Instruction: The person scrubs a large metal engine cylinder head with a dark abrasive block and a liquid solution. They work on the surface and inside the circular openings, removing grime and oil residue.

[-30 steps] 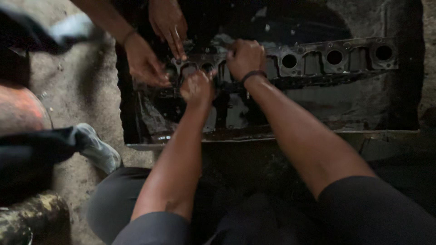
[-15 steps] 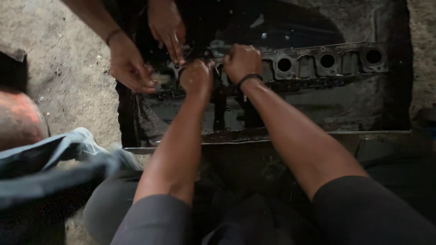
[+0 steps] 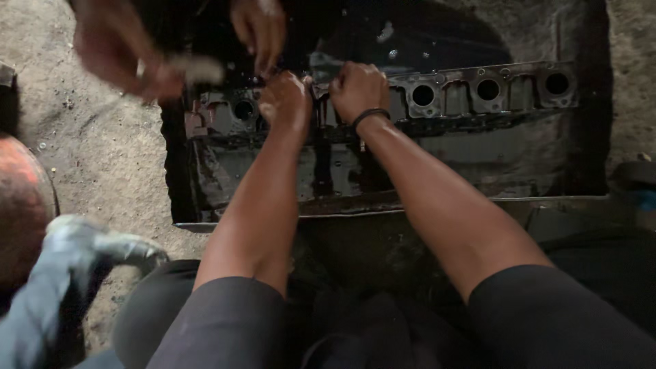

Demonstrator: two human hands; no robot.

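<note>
A long, dark, oily metal engine part (image 3: 488,89) with a row of round ports lies across a black oily tray (image 3: 478,198). My left hand (image 3: 283,99) is clenched on the part's upper edge near its left end. My right hand (image 3: 359,85), with a dark band at the wrist, is clenched on the same edge just to the right. The two fists nearly touch. What the fingers pinch is hidden behind them. Another person's hand (image 3: 260,27) reaches down to the part just above my left hand.
The other person's second hand (image 3: 116,51), blurred, hovers over the dirt floor at upper left with something pale in it. A reddish rounded object (image 3: 24,205) and a grey cloth or glove (image 3: 82,249) are at the left. My dark-clothed knees fill the bottom.
The other person's left-side hand has pulled away from the part, up and to the left. My left hand has shifted slightly up toward my right. The grey cloth at lower left has moved.
</note>
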